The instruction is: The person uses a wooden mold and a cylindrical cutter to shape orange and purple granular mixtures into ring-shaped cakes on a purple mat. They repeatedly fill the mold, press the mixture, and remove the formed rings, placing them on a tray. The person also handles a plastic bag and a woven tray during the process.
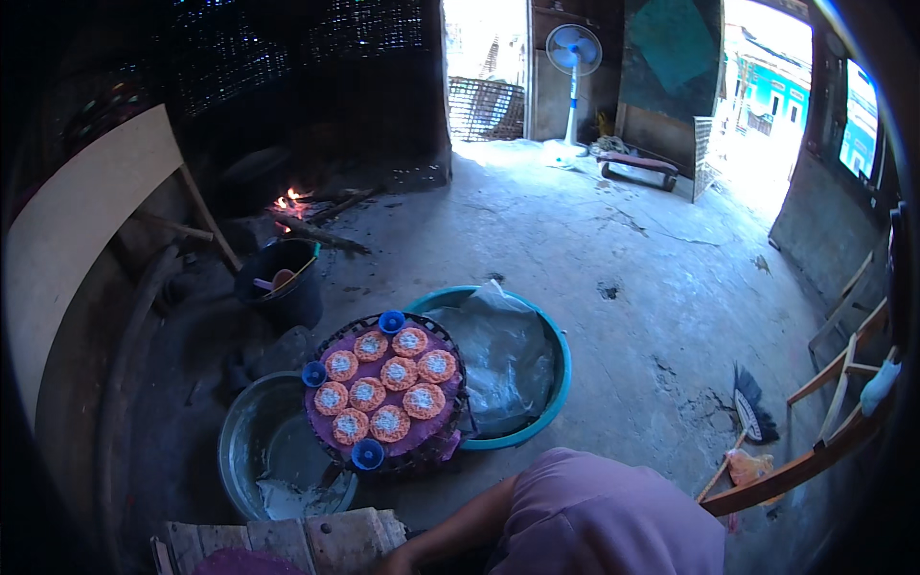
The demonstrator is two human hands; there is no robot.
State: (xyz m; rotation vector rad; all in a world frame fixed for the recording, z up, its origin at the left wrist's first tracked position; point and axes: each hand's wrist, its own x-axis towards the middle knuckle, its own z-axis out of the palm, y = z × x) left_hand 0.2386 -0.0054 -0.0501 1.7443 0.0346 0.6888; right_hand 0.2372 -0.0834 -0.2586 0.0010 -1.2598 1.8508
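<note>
My right arm (470,525) comes out of a pale purple sleeve (613,513) and reaches left along the lower edge. My right hand (395,563) is at the end of a wooden slatted board (287,542), mostly cut off, with its fingers hidden. A dark purple cloth or mat (247,563) lies on that board. Beyond it, a round dark-rimmed basket tray lined with purple cloth (439,443) carries several orange-pink round cakes (397,374) with white centres. Blue cups (368,454) stand around its edge. My left hand is out of view.
The tray overlaps a grey tub (230,450) and a turquoise tub (559,402) holding a clear plastic sheet (498,350). Behind are a black bucket (287,299) and a wood fire (290,203). To the right are a wooden frame (843,436) and a dark fan-shaped brush (754,407).
</note>
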